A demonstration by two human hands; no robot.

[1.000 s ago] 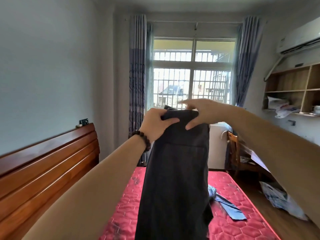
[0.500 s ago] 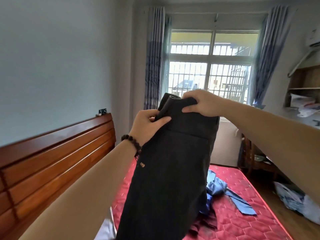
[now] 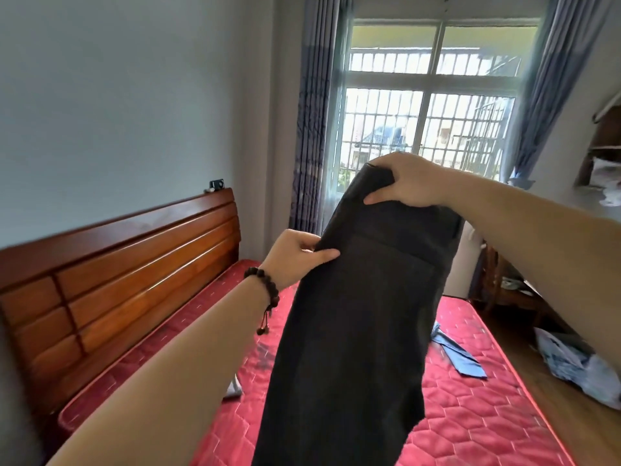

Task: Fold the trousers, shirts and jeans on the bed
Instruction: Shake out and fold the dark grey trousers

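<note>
Hanging btwn hands: trousers (image 3: pixel 353 331), left hand (image 3: pixel 292 257) lower, right hand (image 3: pixel 406 183) top.

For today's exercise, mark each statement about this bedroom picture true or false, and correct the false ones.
1. Both hands hold the dark trousers up above the bed. True.
2. The left hand grips the trousers at a higher point than the right hand. False: the right hand grips the top edge, and the left pinches the side edge lower down.
3. A beaded bracelet sits on the left wrist. True.
4. The mattress is plain white. False: it is red and quilted.
5. A blue garment lies on the mattress to the right of the trousers. True.
</note>
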